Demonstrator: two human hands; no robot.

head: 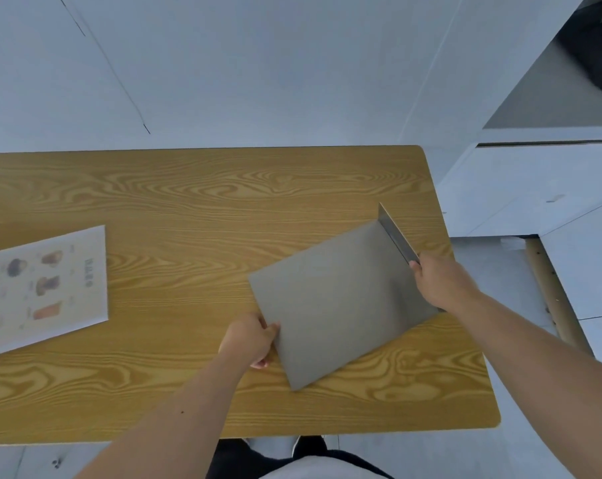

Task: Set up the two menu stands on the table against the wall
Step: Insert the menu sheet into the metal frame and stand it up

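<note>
Handling assessment, grey menu stand (330, 302): thin sheet with a folded flap standing up along its right edge, lying tilted on the right half of the wooden table (202, 202), back face upward, well short of the wall (258, 81) at the far side. Judged stiff and light: flat panel shows no sag where its near corner overhangs nothing, fold line stays crisp. Surface looks smooth and matte, so likely to slide readily on the tabletop; pinch at edges rather than press on the face. Left hand (251, 340) closed on the near-left edge of the panel, thumb on top, fingers underneath. Right hand (441, 281) gripping the near end of the upright flap, fingers wrapped round its edge. Best hold judged to be exactly these two points, panel edge and flap, so that the fold can be opened to a stable angle before standing the piece up. Risk: creasing or over-bending at the fold if forced. Count: two menu stands in view. Second one, printed menu stand (47, 288), lying flat at the left edge of the table, picture side up, partly cut off by the frame, touched by neither hand, fold not visible. Two hands, one table, nothing else on the tabletop.
</note>
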